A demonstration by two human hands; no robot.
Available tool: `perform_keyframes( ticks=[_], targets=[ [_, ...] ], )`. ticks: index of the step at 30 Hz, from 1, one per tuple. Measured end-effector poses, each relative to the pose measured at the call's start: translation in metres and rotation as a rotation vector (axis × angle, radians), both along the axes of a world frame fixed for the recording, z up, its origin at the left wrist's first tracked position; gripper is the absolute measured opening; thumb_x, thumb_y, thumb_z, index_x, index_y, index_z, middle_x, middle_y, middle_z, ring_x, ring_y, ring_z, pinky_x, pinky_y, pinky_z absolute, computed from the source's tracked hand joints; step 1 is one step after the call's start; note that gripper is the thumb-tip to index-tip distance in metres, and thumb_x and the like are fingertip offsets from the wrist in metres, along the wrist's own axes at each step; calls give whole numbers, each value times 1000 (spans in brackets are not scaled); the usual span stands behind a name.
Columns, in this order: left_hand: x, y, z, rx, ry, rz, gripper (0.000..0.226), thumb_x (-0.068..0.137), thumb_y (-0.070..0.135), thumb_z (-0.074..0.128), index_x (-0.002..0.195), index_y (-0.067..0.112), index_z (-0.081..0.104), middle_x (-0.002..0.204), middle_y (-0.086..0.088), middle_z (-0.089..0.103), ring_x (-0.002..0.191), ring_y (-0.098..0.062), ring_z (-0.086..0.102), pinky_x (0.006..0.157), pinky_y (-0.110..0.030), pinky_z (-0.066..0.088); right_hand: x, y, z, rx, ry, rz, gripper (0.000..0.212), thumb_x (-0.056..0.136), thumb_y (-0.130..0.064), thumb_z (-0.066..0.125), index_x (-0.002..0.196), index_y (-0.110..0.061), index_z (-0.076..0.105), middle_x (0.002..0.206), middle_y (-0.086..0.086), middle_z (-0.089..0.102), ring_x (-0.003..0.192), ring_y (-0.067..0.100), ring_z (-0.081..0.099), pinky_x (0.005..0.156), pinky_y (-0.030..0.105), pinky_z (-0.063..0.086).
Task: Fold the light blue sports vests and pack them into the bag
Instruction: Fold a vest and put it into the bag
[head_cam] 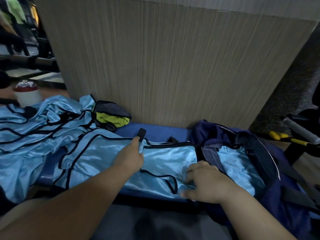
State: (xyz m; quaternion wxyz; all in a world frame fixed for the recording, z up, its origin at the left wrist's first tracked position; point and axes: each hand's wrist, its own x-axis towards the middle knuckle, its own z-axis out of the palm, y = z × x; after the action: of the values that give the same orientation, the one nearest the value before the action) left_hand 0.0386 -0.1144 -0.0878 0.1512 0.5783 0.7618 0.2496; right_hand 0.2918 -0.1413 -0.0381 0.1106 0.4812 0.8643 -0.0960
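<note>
A light blue vest (164, 158) with black trim lies spread on the blue bench in front of me. My left hand (130, 155) pinches its far edge near the black strap. My right hand (206, 182) grips the vest's near right corner, fingers curled into the fabric. To the right stands the open navy bag (256, 153), with light blue vest fabric (237, 167) inside it. A heap of several more light blue vests (43, 129) lies at the left.
A small dark pouch with yellow-green cloth (112, 116) sits behind the heap. A white cup with a red lid (26, 94) stands at far left. A tall wood-grain panel (164, 58) rises behind the bench (155, 131). Yellow-handled equipment (285, 137) sits at right.
</note>
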Motion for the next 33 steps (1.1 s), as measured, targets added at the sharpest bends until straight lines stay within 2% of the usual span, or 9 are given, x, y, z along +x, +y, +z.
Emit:
perform_keyframes(
  ticks=[2,4,7,12,18,21,25,28,33],
  targets=[
    [1,-2,-3,79,199,15,66,94,26,51,151,23,17,148,-5,31,132,-27,33,109,-39,32,-4,3,-2,69,236,-94,54,80,-75,53,105,-30,71,115,-11,57,114,12,49,95,31,44],
    [7,-7,-5,180,300,-87,62,95,23,47,151,23,20,155,-1,17,141,-24,18,115,-38,20,-9,7,-3,219,343,-206,44,88,-62,55,113,-28,68,119,-7,59,107,13,57,89,27,48],
    [21,-11,-11,239,316,-334,56,94,39,24,146,23,37,157,3,25,145,-21,18,118,-43,18,-16,13,-6,237,292,-391,45,94,-45,56,130,-18,52,125,4,53,103,22,60,81,30,49],
    [22,-7,-26,-224,432,-412,66,98,62,17,154,34,-3,161,6,-19,148,-16,-16,119,-50,-7,-29,19,-18,104,243,-588,56,86,-53,62,119,-10,46,114,7,60,100,24,61,73,30,46],
    [20,-6,-24,-287,462,-415,69,95,67,14,153,37,-8,157,6,-29,146,-18,-25,114,-58,-14,-31,27,-20,-58,331,-614,28,75,-41,69,86,-16,64,83,-2,66,76,16,63,63,28,50],
    [21,-7,-22,-281,448,-396,69,94,69,17,153,38,-2,156,5,-31,144,-22,-29,113,-59,-17,-30,29,-17,-126,574,-587,18,77,-29,72,90,-21,62,89,-3,68,81,14,65,74,32,54],
    [22,-5,-20,-276,417,-348,70,92,71,22,153,41,2,155,5,-35,143,-24,-32,113,-60,-15,-30,29,-16,-297,987,-622,29,83,-5,65,104,-24,61,101,3,71,92,22,70,88,44,57],
    [21,-3,-17,-268,347,-316,72,93,70,25,153,40,0,156,6,-33,145,-23,-28,115,-58,-11,-30,30,-10,-437,1234,-646,33,87,9,55,109,-15,62,99,10,73,87,26,71,78,40,59],
    [12,5,-12,-218,194,-233,67,97,58,36,153,40,6,160,6,-23,148,-22,-15,118,-53,-5,-13,36,4,-563,1610,-737,28,88,11,48,107,-6,60,86,17,70,64,25,71,53,32,58]
  ],
)
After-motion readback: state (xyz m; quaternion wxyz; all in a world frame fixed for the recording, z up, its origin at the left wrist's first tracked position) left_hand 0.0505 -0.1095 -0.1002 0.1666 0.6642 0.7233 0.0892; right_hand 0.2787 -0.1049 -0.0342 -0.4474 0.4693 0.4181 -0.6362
